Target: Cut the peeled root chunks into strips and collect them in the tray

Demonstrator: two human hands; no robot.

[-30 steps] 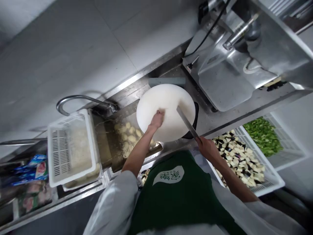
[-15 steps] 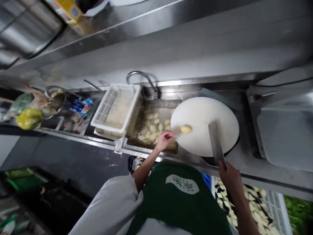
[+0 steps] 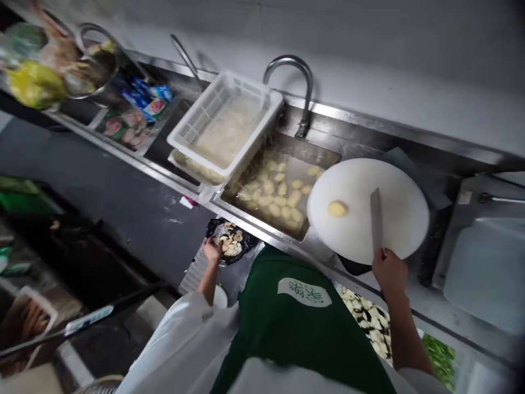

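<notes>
My right hand [image 3: 389, 271] is closed round the handle of a cleaver [image 3: 376, 219]. Its blade rests on, or just above, a round white cutting board [image 3: 404, 202]. One peeled potato [image 3: 337, 208] lies on the board, left of the blade. Low at the left, my left hand [image 3: 212, 250] hangs at the edge of a bin lined with a black bag [image 3: 246, 244], its fingers apart and nothing visible in them. Pale scraps [image 3: 232, 243] lie inside the bag. Several peeled potatoes [image 3: 281, 200] sit in water in the sink [image 3: 324, 155] beside the board.
A white plastic basket [image 3: 184, 131] stands left of the sink, under a curved faucet [image 3: 309, 87]. Farther left are bagged foods [image 3: 35, 85] and blue packages [image 3: 150, 98]. Below the counter are cut eggplant pieces [image 3: 371, 323] and chopped greens [image 3: 438, 358].
My left hand has moved from beside the board, over the sink, down and left to the bin. The view has shifted downward. My right hand still holds the cleaver at the board.
</notes>
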